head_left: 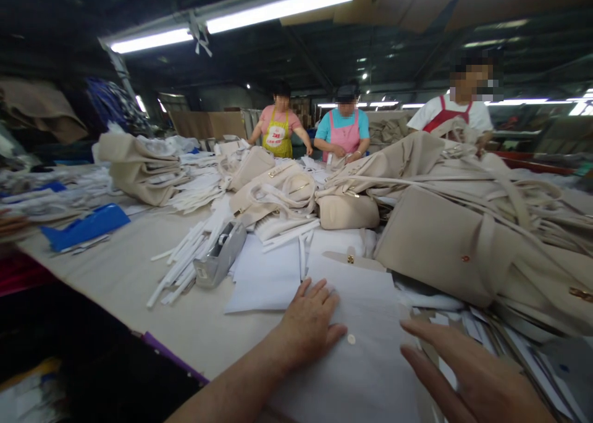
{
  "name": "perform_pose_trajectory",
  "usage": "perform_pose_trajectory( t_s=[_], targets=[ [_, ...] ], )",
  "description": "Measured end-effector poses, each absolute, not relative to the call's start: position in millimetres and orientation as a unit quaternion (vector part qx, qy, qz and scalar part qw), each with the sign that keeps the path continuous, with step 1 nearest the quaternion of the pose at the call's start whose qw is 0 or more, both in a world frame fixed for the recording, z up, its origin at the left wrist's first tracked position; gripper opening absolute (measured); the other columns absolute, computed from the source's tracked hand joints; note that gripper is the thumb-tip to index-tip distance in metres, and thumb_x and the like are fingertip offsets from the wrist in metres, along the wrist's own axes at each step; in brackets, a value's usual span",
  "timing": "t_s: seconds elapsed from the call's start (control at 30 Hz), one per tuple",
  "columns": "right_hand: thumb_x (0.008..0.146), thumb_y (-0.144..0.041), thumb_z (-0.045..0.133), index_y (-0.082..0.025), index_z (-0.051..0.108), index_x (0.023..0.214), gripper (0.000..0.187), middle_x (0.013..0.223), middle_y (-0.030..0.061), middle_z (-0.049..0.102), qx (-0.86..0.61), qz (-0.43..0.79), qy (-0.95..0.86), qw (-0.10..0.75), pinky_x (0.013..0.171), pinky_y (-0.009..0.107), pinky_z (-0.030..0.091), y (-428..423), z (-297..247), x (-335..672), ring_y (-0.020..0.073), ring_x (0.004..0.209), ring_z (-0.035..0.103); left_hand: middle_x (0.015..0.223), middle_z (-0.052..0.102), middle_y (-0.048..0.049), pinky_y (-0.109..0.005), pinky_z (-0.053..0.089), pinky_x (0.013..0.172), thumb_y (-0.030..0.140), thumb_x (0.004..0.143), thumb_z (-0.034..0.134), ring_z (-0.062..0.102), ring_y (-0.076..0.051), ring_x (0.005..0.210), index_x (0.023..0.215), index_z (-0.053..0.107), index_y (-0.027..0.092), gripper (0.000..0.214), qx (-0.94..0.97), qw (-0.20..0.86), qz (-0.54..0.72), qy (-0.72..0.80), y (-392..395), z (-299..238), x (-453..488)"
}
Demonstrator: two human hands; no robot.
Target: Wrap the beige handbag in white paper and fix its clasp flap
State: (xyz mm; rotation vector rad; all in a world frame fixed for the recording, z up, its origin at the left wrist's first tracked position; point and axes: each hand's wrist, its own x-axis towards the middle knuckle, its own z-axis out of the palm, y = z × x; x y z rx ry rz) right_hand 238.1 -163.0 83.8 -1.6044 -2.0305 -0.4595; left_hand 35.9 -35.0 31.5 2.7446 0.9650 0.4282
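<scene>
My left hand (311,324) lies with its fingers spread on a large white sheet (370,380) at the table's front. Beside its thumb, a small round whitish piece (351,339) shows on the sheet. To the right, my right hand (467,367) is raised by the sheet's edge, fingers apart and nothing between them. A beige flap with a gold clasp (351,259) shows at the sheet's far end. Left of it lie more white sheets (266,281).
A grey tape dispenser (215,262) stands beside white paper strips (180,268). Beige handbags (430,244) are heaped at the right and centre. A blue object (86,226) lies at the left. Three people in aprons, one in pink (345,133), stand across the table.
</scene>
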Motion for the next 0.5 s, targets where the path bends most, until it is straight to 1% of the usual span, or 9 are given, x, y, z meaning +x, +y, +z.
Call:
perform_pose_trajectory(
  t_s=[0.1,0.2,0.27,0.33,0.4,0.5],
  targets=[
    [0.091,-0.034,0.042,-0.018,0.063,0.102,0.029,0.099,0.0104,0.070,-0.643,-0.135,-0.737,0.157,0.075,0.037,0.051,-117.3,96.5,218.7,0.0256,0.091,0.066,0.135,0.049,-0.0119,-0.049,0.016,0.113,0.046,0.086,0.051,0.034,-0.026,0.132,0.125,0.048,0.016,0.049,0.923,0.101,0.155,0.338,-38.4,31.6,36.8],
    [0.091,-0.022,0.042,-0.015,0.064,0.100,0.024,0.096,0.0119,0.070,-0.661,-0.087,-0.742,0.065,0.079,0.037,0.047,-82.6,85.6,203.1,0.0263,0.092,0.063,0.135,0.049,-0.0121,-0.049,0.015,0.113,0.046,0.085,0.052,0.034,-0.026,0.132,0.124,0.049,0.016,0.049,0.920,0.108,0.150,0.345,-39.6,30.6,37.9],
    [0.090,-0.017,0.041,-0.015,0.065,0.094,0.024,0.090,0.0114,0.070,-0.665,-0.072,-0.743,0.024,0.076,0.036,0.044,-71.7,72.7,200.5,0.0261,0.087,0.064,0.136,0.048,-0.0116,-0.048,0.015,0.113,0.047,0.085,0.052,0.034,-0.026,0.132,0.124,0.049,0.017,0.049,0.919,0.115,0.144,0.347,-39.2,28.4,37.9],
    [0.090,-0.012,0.039,-0.016,0.064,0.088,0.026,0.084,0.0099,0.070,-0.669,-0.068,-0.740,-0.002,0.072,0.036,0.042,-69.7,59.9,202.8,0.0262,0.082,0.064,0.137,0.047,-0.0109,-0.048,0.015,0.114,0.048,0.085,0.051,0.034,-0.026,0.132,0.125,0.049,0.018,0.050,0.918,0.123,0.141,0.350,-38.9,24.2,37.2],
    [0.088,-0.007,0.037,-0.017,0.063,0.085,0.028,0.083,0.0082,0.069,-0.670,-0.063,-0.740,-0.012,0.071,0.036,0.039,-72.8,48.1,207.1,0.0262,0.081,0.063,0.138,0.047,-0.0103,-0.046,0.015,0.114,0.050,0.085,0.049,0.034,-0.026,0.132,0.126,0.048,0.018,0.051,0.915,0.133,0.141,0.354,-39.3,18.5,36.2],
    [0.089,-0.007,0.036,-0.018,0.062,0.087,0.028,0.086,0.0066,0.068,-0.673,-0.044,-0.739,-0.004,0.072,0.036,0.037,-78.3,33.4,212.6,0.0259,0.082,0.062,0.138,0.047,-0.0099,-0.045,0.016,0.114,0.053,0.085,0.048,0.035,-0.025,0.132,0.127,0.047,0.019,0.053,0.910,0.149,0.134,0.362,-40.4,11.3,36.1]
  ],
)
